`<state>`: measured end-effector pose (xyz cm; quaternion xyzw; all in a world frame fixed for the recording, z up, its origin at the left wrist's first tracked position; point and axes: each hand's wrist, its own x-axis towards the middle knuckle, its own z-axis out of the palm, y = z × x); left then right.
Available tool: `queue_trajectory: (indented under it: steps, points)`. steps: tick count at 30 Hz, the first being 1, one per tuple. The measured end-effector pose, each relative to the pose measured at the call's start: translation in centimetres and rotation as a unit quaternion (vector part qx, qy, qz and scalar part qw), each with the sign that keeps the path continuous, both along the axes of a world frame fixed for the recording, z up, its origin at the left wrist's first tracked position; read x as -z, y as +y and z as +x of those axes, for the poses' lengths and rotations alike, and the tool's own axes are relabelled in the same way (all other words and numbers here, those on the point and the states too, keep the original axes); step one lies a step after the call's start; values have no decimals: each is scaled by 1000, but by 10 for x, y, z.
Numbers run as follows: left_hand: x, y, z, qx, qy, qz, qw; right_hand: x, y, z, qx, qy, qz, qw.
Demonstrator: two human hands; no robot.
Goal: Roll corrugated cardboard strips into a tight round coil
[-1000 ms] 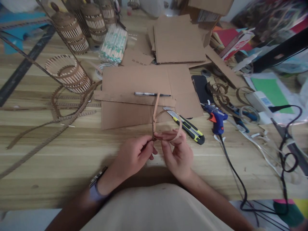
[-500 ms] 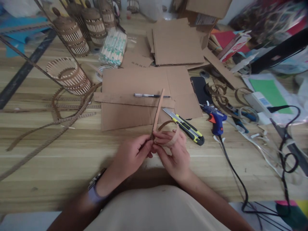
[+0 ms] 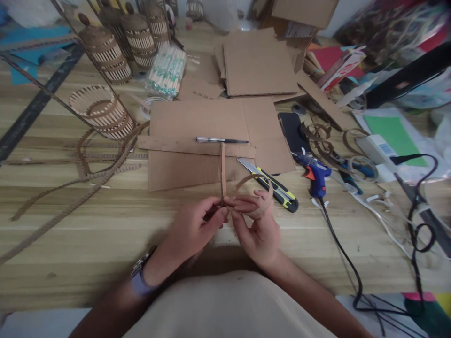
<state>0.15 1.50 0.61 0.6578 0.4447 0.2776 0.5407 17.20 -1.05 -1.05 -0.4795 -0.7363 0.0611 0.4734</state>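
Note:
My left hand [image 3: 195, 227] is closed, pinching the lower end of a narrow cardboard strip [image 3: 223, 171] that points away over the cardboard sheet. My right hand [image 3: 259, 230] meets it from the right, thumb and fingertips pinched close to the same end. A thin curled paper strip [image 3: 269, 192] loops over the right fingers, and its end runs into the pinch. Whether it still joins the cardboard strip is hidden by the fingers. Just beyond the right hand lies a yellow and black utility knife [image 3: 278, 190] with its blade out.
A large cardboard sheet [image 3: 197, 117] carries a pen [image 3: 221, 140] and a flat strip. Rightward are a blue glue gun [image 3: 317, 178] with its cord, a phone [image 3: 294, 131] and curled scraps. Stick baskets [image 3: 105, 112], long corrugated strips [image 3: 95, 185] and bagged sticks [image 3: 167, 70] are left.
The cardboard strip has swung from leaning right to nearly upright in view. My right hand has shifted slightly right, and the paper curl has moved right and opened wider with it.

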Motion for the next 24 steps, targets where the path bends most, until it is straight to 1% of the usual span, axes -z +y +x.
queue_trajectory:
  steps: [2, 7, 11, 15, 24]
  points:
    - [0, 1, 0, -1, -1, -14, 1000, 1, 0, -1, -7, -1, -2, 1000]
    - [-1, 3, -1, -5, 5, 0, 1000, 5, 2, -1, -4, -16, -14, 1000]
    - [0, 1, 0, -6, 0, -6, 1000, 7, 2, -1, -5, -12, -3, 1000]
    - [0, 0, 0, 3, 18, 9, 1000, 5, 1, 0, 4, -15, -10, 1000]
    - [-2, -1, 1, 10, 6, 23, 1000, 1, 0, -2, 10, -5, -6, 1000]
